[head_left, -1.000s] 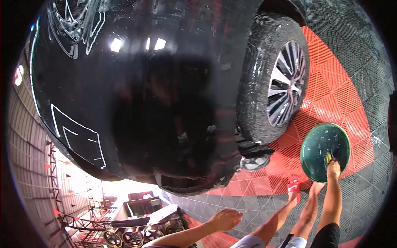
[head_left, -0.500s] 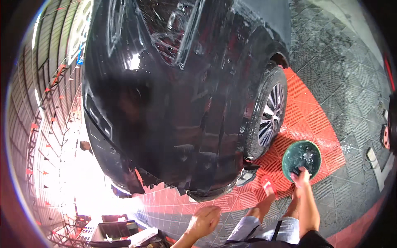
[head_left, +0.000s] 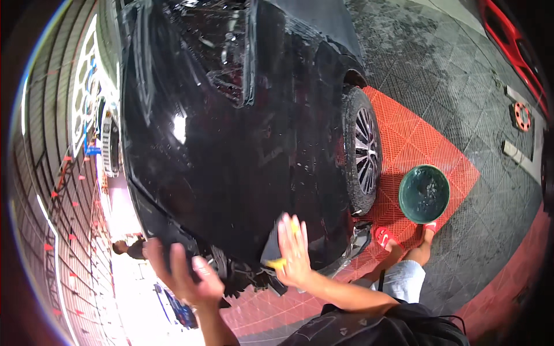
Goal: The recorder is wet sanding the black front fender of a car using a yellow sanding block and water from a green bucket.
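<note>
My right hand (head_left: 294, 249) is pressed flat, fingers spread, against the lower front of a wet black car (head_left: 231, 144). Under its palm it holds a yellow sponge (head_left: 277, 263). My left hand (head_left: 186, 274) is raised to the left, blurred, with its fingers apart and nothing in it, just in front of the car's lower bumper edge. My legs and red sandals (head_left: 384, 236) show at lower right.
A round green basin (head_left: 424, 194) with water stands on the red grid floor (head_left: 415, 138) by my feet, beside the car's front wheel (head_left: 363, 151). Wet grey grid flooring lies beyond. A red car (head_left: 511, 40) is at upper right. Another person (head_left: 128, 248) stands far left.
My right hand has come up from low at the frame's edge onto the car body with the sponge. My left hand has risen too. The basin now lies further right.
</note>
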`<state>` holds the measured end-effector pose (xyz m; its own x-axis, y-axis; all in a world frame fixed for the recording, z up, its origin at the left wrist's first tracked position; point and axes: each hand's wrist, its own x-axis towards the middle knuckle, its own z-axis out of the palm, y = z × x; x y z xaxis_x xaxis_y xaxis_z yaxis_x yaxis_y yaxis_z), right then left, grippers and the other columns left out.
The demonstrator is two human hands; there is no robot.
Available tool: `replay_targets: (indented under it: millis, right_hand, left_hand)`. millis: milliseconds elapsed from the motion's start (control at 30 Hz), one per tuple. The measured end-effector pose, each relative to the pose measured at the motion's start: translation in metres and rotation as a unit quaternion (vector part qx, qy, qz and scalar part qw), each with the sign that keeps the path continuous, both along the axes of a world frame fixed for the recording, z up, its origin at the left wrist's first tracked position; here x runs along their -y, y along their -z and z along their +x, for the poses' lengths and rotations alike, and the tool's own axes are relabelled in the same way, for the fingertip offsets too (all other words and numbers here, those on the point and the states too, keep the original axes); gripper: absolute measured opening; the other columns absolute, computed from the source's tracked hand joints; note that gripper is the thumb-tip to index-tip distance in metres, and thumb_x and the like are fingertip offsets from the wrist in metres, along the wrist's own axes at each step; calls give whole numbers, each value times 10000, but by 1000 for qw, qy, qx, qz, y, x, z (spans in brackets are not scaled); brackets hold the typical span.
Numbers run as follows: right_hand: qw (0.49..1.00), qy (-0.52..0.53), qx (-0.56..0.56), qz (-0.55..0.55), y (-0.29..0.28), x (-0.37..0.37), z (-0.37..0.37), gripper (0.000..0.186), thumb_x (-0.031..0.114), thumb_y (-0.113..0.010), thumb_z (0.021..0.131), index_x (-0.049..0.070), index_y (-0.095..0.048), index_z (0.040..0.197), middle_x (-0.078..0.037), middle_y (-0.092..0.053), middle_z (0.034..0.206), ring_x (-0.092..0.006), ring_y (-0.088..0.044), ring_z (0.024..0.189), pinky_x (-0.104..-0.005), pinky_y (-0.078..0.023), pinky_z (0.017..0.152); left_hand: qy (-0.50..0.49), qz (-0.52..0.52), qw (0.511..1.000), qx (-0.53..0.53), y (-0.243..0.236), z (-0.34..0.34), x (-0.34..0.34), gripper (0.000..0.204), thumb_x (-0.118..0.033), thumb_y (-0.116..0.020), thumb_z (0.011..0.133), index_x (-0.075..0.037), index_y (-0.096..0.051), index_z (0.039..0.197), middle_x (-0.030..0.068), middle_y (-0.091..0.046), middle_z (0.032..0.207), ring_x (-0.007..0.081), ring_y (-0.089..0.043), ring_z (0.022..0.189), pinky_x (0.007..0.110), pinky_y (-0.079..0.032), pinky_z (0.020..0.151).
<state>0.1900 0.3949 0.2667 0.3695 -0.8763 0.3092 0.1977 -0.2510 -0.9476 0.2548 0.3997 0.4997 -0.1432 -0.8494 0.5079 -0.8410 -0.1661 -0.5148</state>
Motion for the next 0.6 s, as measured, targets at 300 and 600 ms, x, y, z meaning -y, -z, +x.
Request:
replay_targets:
  millis: [300, 600]
  right_hand:
    - [991, 82, -83, -71, -2, 194, 38, 768, 314, -502, 921, 38, -213, 1577, -184, -193, 1645, -434, -149, 1507, -679, -61, 1167]
    - [999, -33, -23, -13, 11, 83, 23, 890, 214, -602, 727, 2, -301, 1538, -219, -245, 1617, -485, -177, 1487, -734, -23, 1121]
  left_hand:
    - [-58, -183, 960, -202, -33, 68, 6, 607, -419, -246, 1081, 22, -431, 1453, 191, -437, 1499, 310, -379, 1431, 452, -256, 1204]
    - [-152, -170, 963, -141, -36, 65, 7, 606, -448, -266, 1072, 4, -511, 1392, 181, -529, 1426, 331, -462, 1367, 466, -310, 1160]
